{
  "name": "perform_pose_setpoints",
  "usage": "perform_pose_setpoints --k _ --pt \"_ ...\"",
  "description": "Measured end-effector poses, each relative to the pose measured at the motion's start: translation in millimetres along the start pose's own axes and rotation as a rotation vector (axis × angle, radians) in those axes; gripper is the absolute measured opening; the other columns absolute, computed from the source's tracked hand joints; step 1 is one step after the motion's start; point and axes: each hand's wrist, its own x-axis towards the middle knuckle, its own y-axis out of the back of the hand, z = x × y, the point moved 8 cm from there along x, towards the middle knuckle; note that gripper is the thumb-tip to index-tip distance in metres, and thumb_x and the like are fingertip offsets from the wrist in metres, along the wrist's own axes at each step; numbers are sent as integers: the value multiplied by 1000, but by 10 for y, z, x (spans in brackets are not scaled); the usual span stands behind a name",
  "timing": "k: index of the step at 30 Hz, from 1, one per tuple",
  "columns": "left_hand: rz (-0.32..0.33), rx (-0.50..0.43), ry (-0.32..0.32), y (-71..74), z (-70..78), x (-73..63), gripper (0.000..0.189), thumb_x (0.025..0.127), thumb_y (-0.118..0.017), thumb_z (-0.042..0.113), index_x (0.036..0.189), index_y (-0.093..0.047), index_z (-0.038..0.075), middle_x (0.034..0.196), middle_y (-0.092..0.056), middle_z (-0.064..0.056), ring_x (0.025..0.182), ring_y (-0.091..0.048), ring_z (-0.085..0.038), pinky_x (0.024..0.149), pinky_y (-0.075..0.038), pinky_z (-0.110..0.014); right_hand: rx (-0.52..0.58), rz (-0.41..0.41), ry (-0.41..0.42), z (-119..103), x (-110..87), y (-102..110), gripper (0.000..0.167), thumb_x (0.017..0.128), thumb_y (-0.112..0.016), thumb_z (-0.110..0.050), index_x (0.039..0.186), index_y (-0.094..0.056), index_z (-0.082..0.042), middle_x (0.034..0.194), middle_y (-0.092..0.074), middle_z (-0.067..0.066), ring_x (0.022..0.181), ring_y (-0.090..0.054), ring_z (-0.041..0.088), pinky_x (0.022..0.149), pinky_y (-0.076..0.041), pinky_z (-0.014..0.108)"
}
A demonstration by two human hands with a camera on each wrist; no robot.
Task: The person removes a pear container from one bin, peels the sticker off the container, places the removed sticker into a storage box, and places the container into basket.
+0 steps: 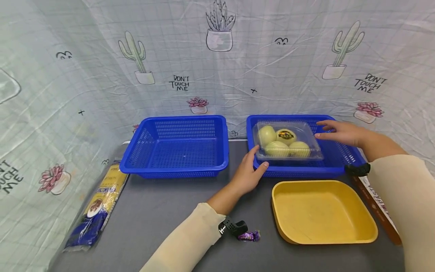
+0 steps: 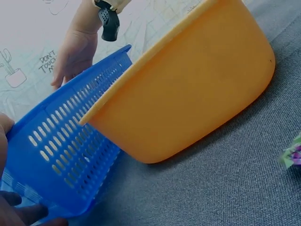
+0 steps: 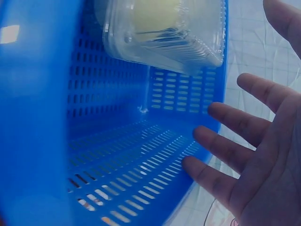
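A clear plastic box of pale yellow-green round fruit (image 1: 287,141) with a dark label sits in the right blue basket (image 1: 334,158), toward its left side. My left hand (image 1: 245,173) is at that basket's left front corner, thumb and fingers apart, beside the box; whether it touches the box cannot be told. Over the basket's right part, my right hand (image 1: 343,133) holds nothing. Its fingers (image 3: 230,160) are spread in the right wrist view, with a gap between them and the box. In the left wrist view only part of the left hand shows, by the blue basket (image 2: 66,146).
Left of centre stands another blue basket (image 1: 185,151). A yellow tub (image 1: 323,211) is in front of the right basket, with a long pasta pack (image 1: 377,204) beside it. A purple-wrapped candy (image 1: 249,236) lies near the left wrist. A yellow-and-blue packet (image 1: 96,207) lies far left.
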Motion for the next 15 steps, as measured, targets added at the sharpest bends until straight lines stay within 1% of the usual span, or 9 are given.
perform_pose_setpoints --k 8,15 --pt "11 -32 5 -15 -6 2 70 111 -57 39 171 -25 22 171 -33 -11 155 -37 -30 125 -31 -53 41 -40 -21 36 109 8 86 106 -60 -53 163 -30 3 155 -40 42 137 -41 65 106 -32 83" --pt "7 -43 7 -28 3 1 70 111 -58 39 171 -25 22 172 -32 -10 155 -36 -29 125 -31 -52 29 -42 -20 101 199 -5 86 104 -66 -49 163 -32 3 153 -42 42 133 -46 64 102 -41 78"
